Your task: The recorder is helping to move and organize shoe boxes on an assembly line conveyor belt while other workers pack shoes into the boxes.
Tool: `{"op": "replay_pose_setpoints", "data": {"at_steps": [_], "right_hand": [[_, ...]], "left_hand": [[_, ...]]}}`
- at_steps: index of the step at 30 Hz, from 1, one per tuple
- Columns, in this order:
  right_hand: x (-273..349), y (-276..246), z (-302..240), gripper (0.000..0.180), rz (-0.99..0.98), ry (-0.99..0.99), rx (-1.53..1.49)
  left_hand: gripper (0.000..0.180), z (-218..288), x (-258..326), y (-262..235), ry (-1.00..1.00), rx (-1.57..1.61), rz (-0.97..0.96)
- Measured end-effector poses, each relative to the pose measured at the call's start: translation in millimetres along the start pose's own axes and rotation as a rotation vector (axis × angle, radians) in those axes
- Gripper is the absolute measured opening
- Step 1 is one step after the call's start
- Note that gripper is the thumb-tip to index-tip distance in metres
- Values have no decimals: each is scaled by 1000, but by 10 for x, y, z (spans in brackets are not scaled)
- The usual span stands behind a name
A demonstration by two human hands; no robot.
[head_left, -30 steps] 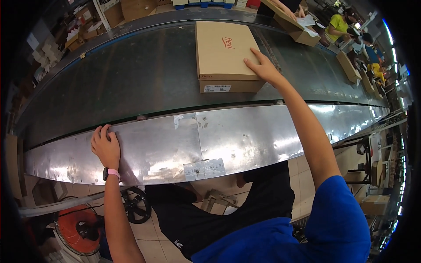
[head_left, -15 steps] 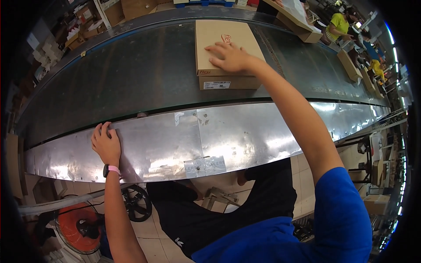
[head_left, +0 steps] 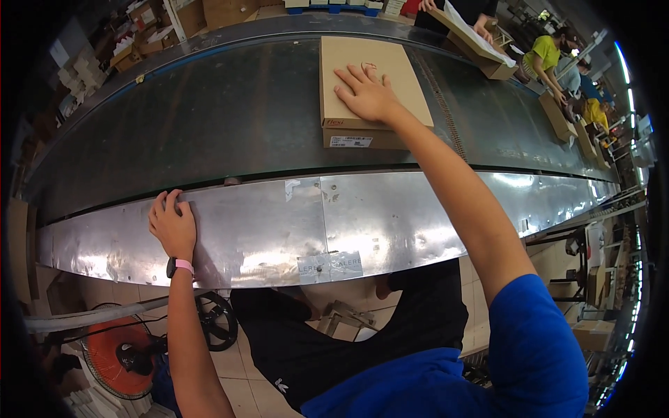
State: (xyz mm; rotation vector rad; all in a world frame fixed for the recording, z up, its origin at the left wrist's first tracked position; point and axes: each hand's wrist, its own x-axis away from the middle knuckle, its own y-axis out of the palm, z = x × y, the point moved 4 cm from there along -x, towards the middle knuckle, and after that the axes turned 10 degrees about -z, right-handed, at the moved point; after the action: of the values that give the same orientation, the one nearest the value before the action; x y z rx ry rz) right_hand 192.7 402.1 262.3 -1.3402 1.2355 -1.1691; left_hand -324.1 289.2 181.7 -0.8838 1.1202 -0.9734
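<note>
Reaching far across the dark conveyor belt (head_left: 209,118), the right hand (head_left: 366,94) lay flat and open, fingers spread, on top of the flat cardboard box (head_left: 373,66), which sat on the belt's far side, well apart from the metal guard (head_left: 390,216). The left hand (head_left: 173,224) was pressed open on that guard's upper edge, gripping nothing. With only a palm on the lid and the arm stretched, the box might have slid out from under it or twisted askew.

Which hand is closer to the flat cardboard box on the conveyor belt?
Right. The right hand lies flat on top of the cardboard box; the left hand rests apart on the metal side rail.
</note>
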Motion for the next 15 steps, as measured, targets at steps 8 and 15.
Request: {"op": "replay_pose_setpoints", "data": {"at_steps": [8,15], "right_hand": [[202,-83,150,49,104,-204,-434],[603,116,1305,74,399,8,-200]], "left_hand": [[32,-16,7,55,10,21,28],[29,-106,29,-50,152,85,180]]}}
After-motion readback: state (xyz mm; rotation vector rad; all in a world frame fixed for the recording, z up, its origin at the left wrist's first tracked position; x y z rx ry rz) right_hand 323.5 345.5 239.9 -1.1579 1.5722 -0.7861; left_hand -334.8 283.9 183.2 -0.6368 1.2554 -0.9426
